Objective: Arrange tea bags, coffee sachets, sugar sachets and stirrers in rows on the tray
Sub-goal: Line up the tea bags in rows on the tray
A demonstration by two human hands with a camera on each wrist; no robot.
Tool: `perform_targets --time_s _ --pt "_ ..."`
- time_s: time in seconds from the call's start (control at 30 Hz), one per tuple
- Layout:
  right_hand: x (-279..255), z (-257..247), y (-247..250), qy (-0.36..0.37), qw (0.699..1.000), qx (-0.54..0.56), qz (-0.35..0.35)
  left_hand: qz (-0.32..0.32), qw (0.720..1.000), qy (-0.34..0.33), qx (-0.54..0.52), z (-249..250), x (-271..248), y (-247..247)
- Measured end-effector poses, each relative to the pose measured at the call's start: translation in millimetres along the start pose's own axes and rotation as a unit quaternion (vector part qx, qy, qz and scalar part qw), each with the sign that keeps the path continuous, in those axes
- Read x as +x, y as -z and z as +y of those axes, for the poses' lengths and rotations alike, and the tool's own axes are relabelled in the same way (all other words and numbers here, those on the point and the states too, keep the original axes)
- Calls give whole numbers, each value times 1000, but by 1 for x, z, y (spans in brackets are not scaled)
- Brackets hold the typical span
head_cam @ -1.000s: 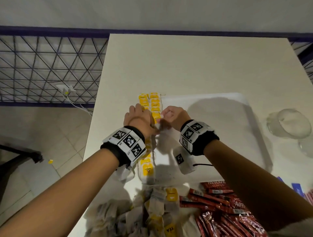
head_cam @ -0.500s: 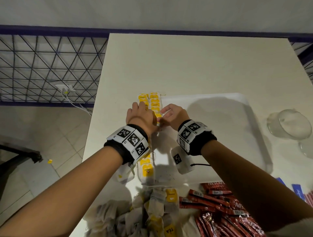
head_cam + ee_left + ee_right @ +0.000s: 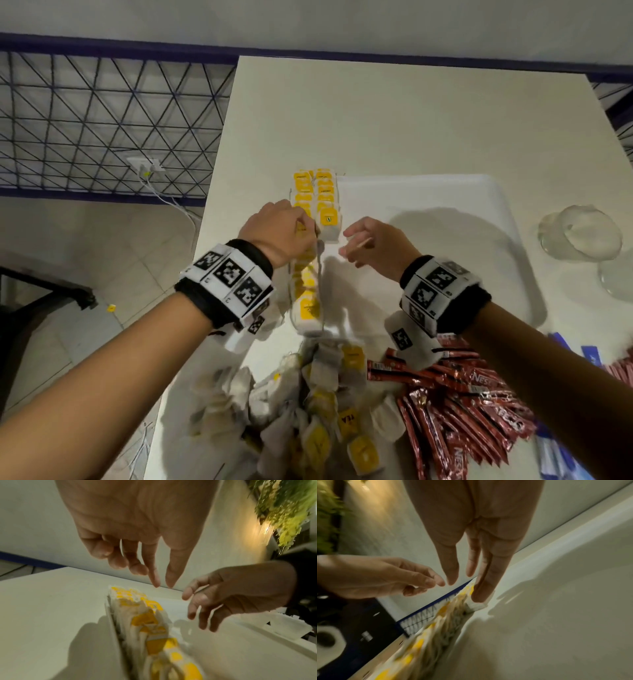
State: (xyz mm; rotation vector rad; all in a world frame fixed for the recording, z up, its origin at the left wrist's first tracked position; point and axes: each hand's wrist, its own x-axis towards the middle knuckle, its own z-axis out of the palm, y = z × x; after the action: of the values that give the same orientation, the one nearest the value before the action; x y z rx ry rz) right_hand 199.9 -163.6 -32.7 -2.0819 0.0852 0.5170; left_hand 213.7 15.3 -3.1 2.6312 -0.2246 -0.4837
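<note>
Yellow-tagged tea bags (image 3: 317, 219) stand in a packed row along the tray's (image 3: 445, 192) left edge, and both hands, which half a second ago were pressed together on that row, have now come apart: the left hand (image 3: 281, 233) hovers over the row at about 9 o'clock of the tray, the right hand (image 3: 373, 245) has drifted toward 3 o'clock of it. That reads as a bag just seated and released, so the tea row grows while coffee sachets (image 3: 455, 411) and loose bags (image 3: 308, 411) wait at 6 o'clock, off the tray. Overhead, the left fingers hide behind the knuckles; the left wrist view shows them loosely spread, index and thumb pointing down with a narrow gap, holding nothing. The right wrist view shows the right fingers (image 3: 489, 574) straight and nearly together, tips just above or touching the row's end; which, I cannot tell. Only the overhead view shows the tray's right part bare.
</note>
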Motion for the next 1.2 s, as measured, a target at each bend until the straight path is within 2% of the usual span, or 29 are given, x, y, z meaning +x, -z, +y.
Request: perform_targets --time_s 0.1,0.2,0.27,0.33,0.4,0.47,0.53,0.63,0.77,0.83,0.87,0.97,1.1,1.2 --pt "-33 1 -7 50 992 -97 -64 -82 997 -4 -6 -18 -39 5" --pt "-64 -8 -20 99 971 -171 -133 -190 979 50 55 -37 -75 5" --pt "-83 -13 -32 124 943 -235 -203 -227 965 104 75 -47 -98 4" --pt "-100 -16 -47 149 901 -309 -266 -247 955 152 68 -51 -120 5" --pt "-112 -17 -61 161 865 -367 -302 -277 946 153 70 -57 -138 1" --pt "-118 -13 -72 132 852 -392 -321 -303 940 150 35 -67 -152 -5" --pt "-120 -9 -79 91 860 -386 -322 -320 937 143 3 -80 -161 -15" --pt "-122 -7 -87 88 866 -397 -290 -322 939 105 52 -89 -168 -35" --pt "-123 -16 -91 85 898 -353 -249 -209 972 14 106 -89 -168 -57" --pt "-124 -19 -94 83 910 -335 -228 -185 975 -43 115 -88 -165 -59" --pt "-124 -20 -95 88 914 -329 -219 -182 976 -57 105 -86 -163 -57" --pt "-127 -24 -100 92 934 -286 -193 -188 980 -44 35 -84 -160 -52" --pt "-131 -32 -107 139 946 -249 -155 -167 984 -67 -14 -87 -160 -43" --pt "-131 -38 -109 107 962 -193 -164 -135 981 -103 -89 -85 -163 -32"
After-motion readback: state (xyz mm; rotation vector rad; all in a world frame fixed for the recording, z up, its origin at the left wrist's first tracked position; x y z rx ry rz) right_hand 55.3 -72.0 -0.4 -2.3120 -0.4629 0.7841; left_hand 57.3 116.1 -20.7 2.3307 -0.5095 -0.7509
